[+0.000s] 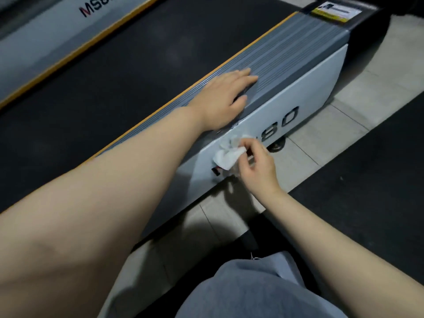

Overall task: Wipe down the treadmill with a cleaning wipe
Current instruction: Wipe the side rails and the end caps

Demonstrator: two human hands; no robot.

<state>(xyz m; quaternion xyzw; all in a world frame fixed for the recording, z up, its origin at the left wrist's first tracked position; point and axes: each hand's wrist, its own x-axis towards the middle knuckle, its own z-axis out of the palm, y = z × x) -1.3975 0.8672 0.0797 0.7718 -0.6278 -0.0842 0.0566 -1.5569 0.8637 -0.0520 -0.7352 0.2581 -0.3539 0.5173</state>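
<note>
The person is crouching beside the treadmill (286,63), working along its near side. The left hand (226,97) is lying flat with straight fingers on the ribbed grey side rail (296,40), holding nothing and apparently bracing the body. The right hand (254,166) is pinching a crumpled white cleaning wipe (228,154) between thumb and curled fingers, and the wipe is pressing against the pale side panel (316,83), just below the rail and directly under the left wrist. The wipe is covering the start of the printed model lettering (281,125), whose remaining characters are running away from the grip toward the rear end cap (358,24). The panel's long axis is stretching diagonally, from near the person's grey-clad knee (252,292) up and to the right, so the unwiped length is probably lying ahead of the right hand in that direction. The right hand is the nearer one to that stretch, and the next stroke is likely to call for sliding the wipe along the panel rather than across it. The black running belt (137,76) is lying beyond the rail, well apart from the wipe.
</note>
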